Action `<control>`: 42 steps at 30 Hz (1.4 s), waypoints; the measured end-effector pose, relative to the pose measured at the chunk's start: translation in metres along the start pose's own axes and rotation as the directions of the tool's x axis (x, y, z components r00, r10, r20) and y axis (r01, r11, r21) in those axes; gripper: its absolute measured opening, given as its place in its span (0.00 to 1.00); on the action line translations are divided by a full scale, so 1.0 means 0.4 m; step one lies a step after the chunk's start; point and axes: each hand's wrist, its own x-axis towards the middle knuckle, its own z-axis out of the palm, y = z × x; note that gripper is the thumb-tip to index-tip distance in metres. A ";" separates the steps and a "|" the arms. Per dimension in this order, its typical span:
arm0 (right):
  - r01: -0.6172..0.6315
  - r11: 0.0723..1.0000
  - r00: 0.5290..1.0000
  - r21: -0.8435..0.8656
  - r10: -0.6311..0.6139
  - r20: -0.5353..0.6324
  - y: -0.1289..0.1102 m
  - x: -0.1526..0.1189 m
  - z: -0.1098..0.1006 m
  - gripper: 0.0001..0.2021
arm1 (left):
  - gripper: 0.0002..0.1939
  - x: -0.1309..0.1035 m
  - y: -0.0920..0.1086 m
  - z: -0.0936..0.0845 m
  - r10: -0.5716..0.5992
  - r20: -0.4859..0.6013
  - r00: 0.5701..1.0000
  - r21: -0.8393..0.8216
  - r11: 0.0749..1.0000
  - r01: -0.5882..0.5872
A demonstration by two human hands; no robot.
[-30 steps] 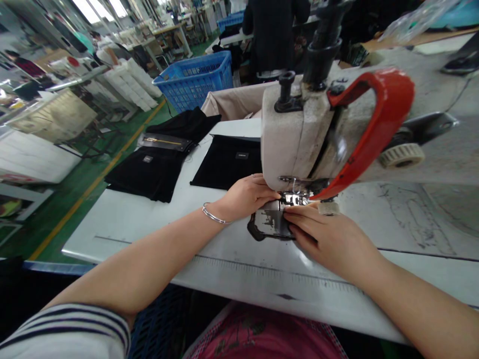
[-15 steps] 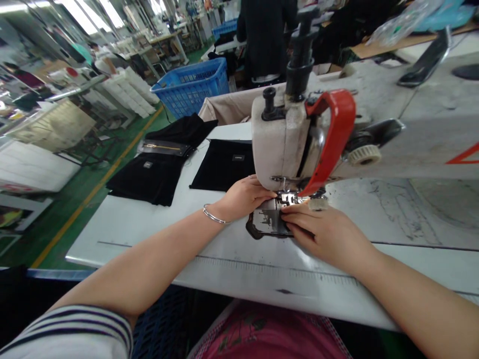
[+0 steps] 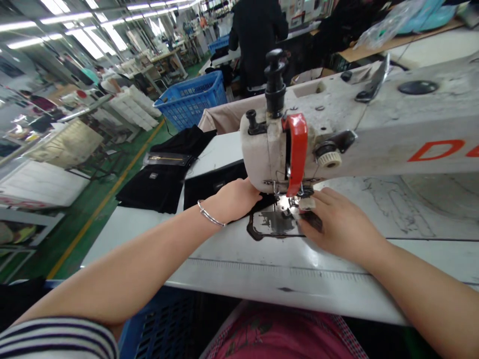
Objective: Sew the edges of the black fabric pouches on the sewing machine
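My left hand (image 3: pixel 239 200), with a silver bangle on the wrist, is closed on the edge of a black fabric piece (image 3: pixel 202 185). Part of this cloth lies under the hand and reaches toward the presser foot (image 3: pixel 285 203) of a sewing machine (image 3: pixel 264 149). To the right of the foot, my right hand (image 3: pixel 339 224) is curled, its fingertips partly hidden behind the machine parts. A dark patch shows between its thumb and fingers; I cannot make out what it is. Below the foot is the worn metal plate (image 3: pixel 275 224).
A stack of black pieces (image 3: pixel 153 188) with a zippered strip (image 3: pixel 168 159) lies left on the white table (image 3: pixel 142 234). Beyond stand a blue crate (image 3: pixel 194 99) and a beige cloth-lined bin (image 3: pixel 228 112). A person in dark clothing (image 3: pixel 258 40) stands behind.
The black fabric piece has come nearer, its corner now by the presser foot under my left hand. My right hand has shifted right, away from the plate. The camera view has tilted slightly.
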 end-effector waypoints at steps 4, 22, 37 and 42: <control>0.025 0.998 1.000 0.050 -0.024 -0.015 0.007 0.000 0.006 0.06 | 0.19 -0.053 0.080 -0.057 -0.187 0.171 0.967 0.250 0.958 0.141; 0.272 0.962 0.962 -0.039 -0.270 0.040 -0.038 -0.016 0.047 0.14 | 0.24 -0.092 0.075 0.033 0.111 0.039 0.993 -0.177 0.979 -0.103; -0.307 0.590 0.929 0.746 0.356 0.101 -0.196 -0.210 -0.001 0.12 | 0.31 -0.315 0.422 -0.060 -0.003 0.209 0.978 -0.046 0.999 0.013; -0.378 -0.199 0.784 0.904 0.450 0.427 -0.247 -0.168 0.025 0.23 | 0.21 -0.387 0.419 -0.039 -0.431 -0.222 0.874 -0.304 0.883 0.358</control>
